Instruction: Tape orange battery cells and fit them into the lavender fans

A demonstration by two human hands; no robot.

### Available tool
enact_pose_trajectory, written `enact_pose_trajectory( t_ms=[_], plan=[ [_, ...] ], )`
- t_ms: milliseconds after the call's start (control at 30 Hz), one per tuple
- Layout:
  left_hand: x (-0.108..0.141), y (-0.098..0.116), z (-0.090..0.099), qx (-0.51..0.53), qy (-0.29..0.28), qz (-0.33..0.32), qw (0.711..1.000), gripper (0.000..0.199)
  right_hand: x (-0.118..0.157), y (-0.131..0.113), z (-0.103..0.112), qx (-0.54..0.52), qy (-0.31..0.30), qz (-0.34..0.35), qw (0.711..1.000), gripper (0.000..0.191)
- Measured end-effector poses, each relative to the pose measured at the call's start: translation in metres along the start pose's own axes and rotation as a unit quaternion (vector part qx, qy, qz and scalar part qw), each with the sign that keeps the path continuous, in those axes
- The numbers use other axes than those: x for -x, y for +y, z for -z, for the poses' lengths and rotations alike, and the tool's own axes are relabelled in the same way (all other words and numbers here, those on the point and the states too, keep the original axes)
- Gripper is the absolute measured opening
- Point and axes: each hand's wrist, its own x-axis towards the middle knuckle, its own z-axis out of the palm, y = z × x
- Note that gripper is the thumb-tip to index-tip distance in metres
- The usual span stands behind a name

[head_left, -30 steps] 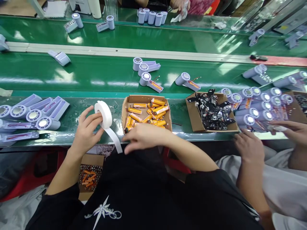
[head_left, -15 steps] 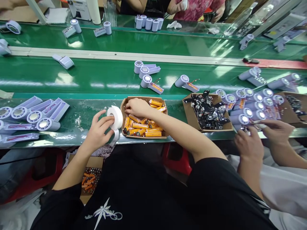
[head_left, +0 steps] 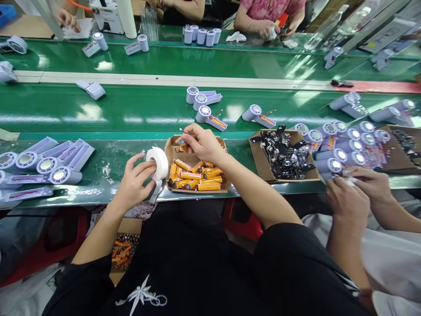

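Observation:
My left hand point(head_left: 135, 181) holds a roll of white tape point(head_left: 159, 163) by its core, at the left end of a cardboard box point(head_left: 169, 151). A loose strip of tape hangs below the roll. Several orange cylindrical batteries point(head_left: 191, 176) lie in the box. Over the box's back part, my right hand point(head_left: 198, 141) grips one orange battery point(head_left: 183, 144) between thumb and fingers, with its end and a short wire tip showing.
Lilac fan housings point(head_left: 47, 163) are grouped at left; others point(head_left: 203, 113) sit on the green belt point(head_left: 138, 105). At right are a box of black parts point(head_left: 285, 153), more housings and a co-worker's hands point(head_left: 350, 197). People work across the belt.
My right hand has lifted out of the pile with a battery and turned, its fingers now showing. My left hand stays with the tape. Across the belt, a person's hands have moved.

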Motion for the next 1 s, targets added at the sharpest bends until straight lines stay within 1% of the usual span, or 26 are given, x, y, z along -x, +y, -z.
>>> enact_pose_trajectory(
  t_ms=[100, 167, 233, 333, 433, 533, 600, 667, 733, 800, 900, 1000],
  plan=[
    [-0.004, 0.004, 0.002, 0.007, -0.006, -0.004, 1.000, 0.035, 0.012, -0.016, 0.006, 0.067, 0.044, 0.052, 0.995, 0.041],
    [-0.007, 0.009, 0.005, 0.011, -0.006, -0.021, 1.000, 0.038, 0.023, -0.030, 0.011, 0.096, 0.073, 0.087, 0.989, 0.044],
    [-0.011, 0.015, 0.008, 0.012, -0.004, -0.046, 0.999, 0.038, 0.036, -0.043, 0.013, 0.077, 0.094, 0.093, 0.988, 0.048],
    [-0.015, 0.026, 0.011, -0.002, -0.011, -0.069, 0.998, 0.039, 0.052, -0.055, 0.011, -0.024, 0.087, 0.051, 0.995, 0.054],
    [-0.016, 0.035, 0.012, -0.027, -0.023, -0.077, 0.996, 0.042, 0.061, -0.056, 0.005, -0.101, 0.085, 0.017, 0.991, 0.058],
    [-0.016, 0.040, 0.012, -0.041, -0.038, -0.086, 0.995, 0.048, 0.067, -0.054, 0.003, -0.120, 0.096, 0.008, 0.988, 0.062],
    [-0.017, 0.042, 0.012, -0.040, -0.054, -0.093, 0.993, 0.055, 0.070, -0.053, 0.003, -0.105, 0.116, 0.019, 0.988, 0.061],
    [-0.019, 0.044, 0.014, -0.038, -0.074, -0.105, 0.991, 0.058, 0.072, -0.054, 0.005, -0.075, 0.151, 0.039, 0.985, 0.058],
    [-0.023, 0.048, 0.016, -0.048, -0.093, -0.132, 0.986, 0.056, 0.074, -0.056, 0.006, -0.037, 0.184, 0.058, 0.981, 0.055],
    [-0.029, 0.055, 0.018, -0.065, -0.101, -0.172, 0.978, 0.051, 0.075, -0.057, 0.006, 0.001, 0.202, 0.077, 0.976, 0.050],
    [-0.039, 0.064, 0.018, -0.073, -0.104, -0.201, 0.971, 0.049, 0.078, -0.055, 0.001, 0.049, 0.185, 0.084, 0.978, 0.043],
    [-0.045, 0.069, 0.018, -0.064, -0.125, -0.198, 0.970, 0.052, 0.084, -0.051, -0.005, 0.075, 0.171, 0.059, 0.981, 0.042]
  ],
)
